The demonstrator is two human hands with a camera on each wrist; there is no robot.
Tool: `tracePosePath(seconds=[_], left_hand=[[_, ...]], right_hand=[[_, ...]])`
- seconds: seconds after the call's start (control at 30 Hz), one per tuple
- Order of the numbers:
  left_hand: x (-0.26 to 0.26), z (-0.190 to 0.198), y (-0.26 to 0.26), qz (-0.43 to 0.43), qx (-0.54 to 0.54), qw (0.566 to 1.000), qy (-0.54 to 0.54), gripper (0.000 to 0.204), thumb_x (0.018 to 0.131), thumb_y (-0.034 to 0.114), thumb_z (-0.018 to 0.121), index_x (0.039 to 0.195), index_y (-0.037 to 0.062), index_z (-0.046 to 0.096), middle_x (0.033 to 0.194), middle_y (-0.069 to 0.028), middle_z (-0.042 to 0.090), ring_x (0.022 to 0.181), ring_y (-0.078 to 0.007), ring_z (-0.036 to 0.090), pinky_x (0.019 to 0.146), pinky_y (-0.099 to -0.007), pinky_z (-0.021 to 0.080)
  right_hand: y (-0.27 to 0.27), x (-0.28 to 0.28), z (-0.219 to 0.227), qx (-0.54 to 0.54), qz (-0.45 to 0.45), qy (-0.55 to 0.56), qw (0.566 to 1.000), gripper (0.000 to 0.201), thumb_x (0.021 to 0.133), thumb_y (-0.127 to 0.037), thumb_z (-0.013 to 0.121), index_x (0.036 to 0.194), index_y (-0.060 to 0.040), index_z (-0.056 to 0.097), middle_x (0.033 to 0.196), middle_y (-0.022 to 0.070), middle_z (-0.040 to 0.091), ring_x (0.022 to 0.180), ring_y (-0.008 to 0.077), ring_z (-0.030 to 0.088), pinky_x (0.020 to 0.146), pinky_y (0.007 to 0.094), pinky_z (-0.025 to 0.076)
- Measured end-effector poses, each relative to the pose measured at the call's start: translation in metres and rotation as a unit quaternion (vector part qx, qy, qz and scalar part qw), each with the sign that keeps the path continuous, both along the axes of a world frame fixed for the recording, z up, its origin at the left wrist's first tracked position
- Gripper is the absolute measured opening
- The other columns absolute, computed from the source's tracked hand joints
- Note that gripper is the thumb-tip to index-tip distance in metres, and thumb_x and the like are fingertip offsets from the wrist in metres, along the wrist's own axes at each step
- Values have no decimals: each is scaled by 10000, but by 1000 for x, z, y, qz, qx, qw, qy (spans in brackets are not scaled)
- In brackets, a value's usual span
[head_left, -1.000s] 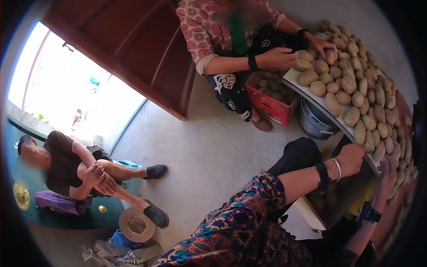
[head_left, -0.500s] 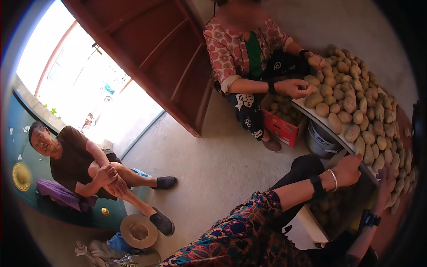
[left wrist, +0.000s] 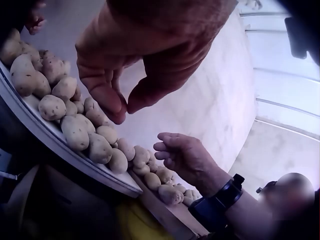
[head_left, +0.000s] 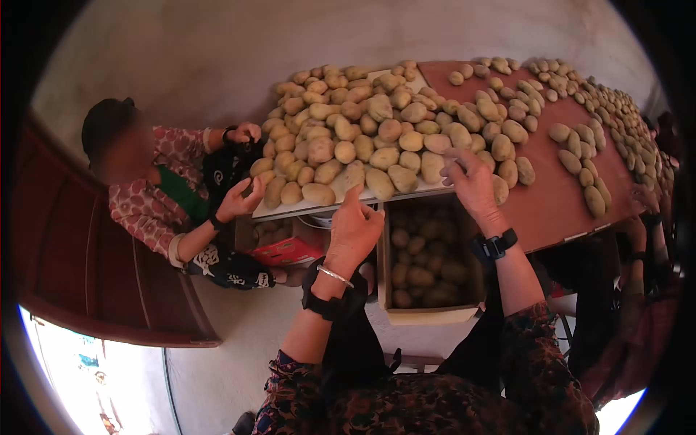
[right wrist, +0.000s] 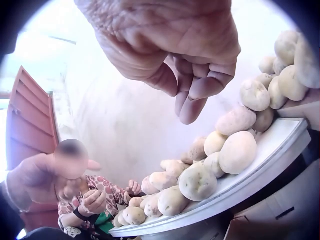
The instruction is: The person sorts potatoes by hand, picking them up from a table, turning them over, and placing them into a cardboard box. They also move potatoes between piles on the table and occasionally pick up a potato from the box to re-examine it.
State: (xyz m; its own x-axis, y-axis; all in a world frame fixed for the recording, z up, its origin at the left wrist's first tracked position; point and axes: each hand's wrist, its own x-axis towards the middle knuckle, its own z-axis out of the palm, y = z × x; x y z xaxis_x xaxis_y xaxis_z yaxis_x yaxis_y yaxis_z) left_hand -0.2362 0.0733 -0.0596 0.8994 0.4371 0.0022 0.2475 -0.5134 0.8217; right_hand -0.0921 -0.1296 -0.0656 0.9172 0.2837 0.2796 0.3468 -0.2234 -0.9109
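Observation:
Many potatoes (head_left: pixel 390 130) lie heaped on a white-topped table (right wrist: pixel 270 155), its front edge facing me. My left hand (head_left: pixel 355 228) is over that edge, its index finger pointing toward the nearest potatoes. In the left wrist view, thumb and fingertips of the left hand (left wrist: pixel 150 55) come close together with nothing between them. Farther right, my right hand (head_left: pixel 473 185) hovers at the front of the heap. Seen from the right wrist, the fingers of the right hand (right wrist: pixel 170 45) hang loosely curled and hold nothing.
Below the table edge is a cardboard box (head_left: pixel 428 317) of potatoes. A person (head_left: pixel 181 210) in a patterned shirt sits at the left beside a red box (head_left: pixel 290 250). Rightward, a reddish-brown tabletop (head_left: pixel 554 174) bears more potatoes, with another person's arm (head_left: pixel 638 235) at its far side.
The head view has swung right: the man-sized seated figure and hat have left the frame, and the reddish-brown tabletop has come in. Both my hands stay near the table's front edge, holding nothing.

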Motion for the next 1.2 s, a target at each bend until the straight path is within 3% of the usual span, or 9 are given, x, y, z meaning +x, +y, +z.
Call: tracePosePath(seconds=[0.17, 0.23, 0.37, 0.47, 0.53, 0.8, 0.9, 1.13, 1.2], left_hand=[[31, -5, -26, -35, 10, 998, 50, 623, 801, 172, 706, 1326, -68, 473, 831, -144, 709, 847, -330, 681, 801, -414, 515], [44, -13, -28, -93, 59, 994, 26, 620, 837, 131, 675, 1352, -111, 428, 736, -101, 685, 627, -161, 662, 606, -302, 524], [57, -13, -50, -130, 15, 990, 54, 531, 827, 143, 691, 1278, -86, 530, 745, -117, 690, 643, -172, 657, 609, -315, 520], [57, -27, -59, -157, 61, 985, 47, 411, 823, 162, 704, 1162, -54, 620, 717, -110, 681, 644, -186, 652, 617, -328, 514], [52, -30, -61, -135, 67, 987, 50, 357, 819, 170, 710, 1098, -43, 644, 706, -109, 675, 648, -193, 652, 622, -333, 511], [42, -48, -24, -9, 16, 998, -63, 177, 856, 115, 689, 969, -17, 662, 680, -32, 643, 564, -87, 586, 524, -255, 486], [38, -41, -23, 21, -24, 999, -30, 202, 806, 162, 704, 944, 17, 679, 716, -119, 690, 680, -254, 668, 691, -363, 520], [51, -32, -22, -3, -31, 998, -63, 204, 813, 159, 693, 952, 11, 675, 723, -115, 695, 680, -253, 665, 691, -363, 517], [55, -34, -18, -15, -9, 993, -119, 180, 845, 93, 690, 977, -25, 655, 647, -32, 633, 551, -82, 574, 514, -257, 475]], right_hand=[[-3, -1, 8, 48, 28, 21, 998, 263, 905, -27, 534, 1145, 32, 625, 806, 92, 676, 700, 115, 647, 617, 262, 541], [-5, -5, 16, 36, 4, -4, 999, 250, 898, -30, 531, 1116, 35, 636, 787, 88, 675, 674, 116, 645, 601, 260, 533], [-13, 2, 13, 19, -28, 11, 999, 225, 891, -48, 533, 1064, 30, 656, 727, 84, 668, 609, 112, 630, 567, 256, 509], [-18, 10, 0, -105, 1, 42, 994, 234, 878, -105, 571, 1059, 8, 668, 763, 129, 691, 650, 195, 668, 617, 317, 533], [-15, 4, 0, -275, 29, 25, 961, 270, 845, -218, 605, 1038, -44, 679, 869, 230, 690, 863, 407, 667, 796, 462, 536], [-1, 5, -12, -329, -73, -13, 941, 254, 834, -196, 622, 996, -3, 592, 960, 226, 671, 950, 394, 651, 804, 487, 525], [6, 12, -25, -294, -167, -135, 931, 324, 817, -192, 655, 1054, 8, 564, 1022, 194, 628, 998, 377, 612, 809, 492, 512], [20, 38, -23, -365, -173, -269, 874, 312, 740, -98, 655, 1040, -44, 592, 1186, 180, 542, 1130, 375, 506, 833, 474, 488], [26, 44, -18, -421, -159, -279, 848, 330, 738, -98, 658, 1062, -60, 609, 1235, 177, 516, 1206, 375, 463, 865, 487, 467]])
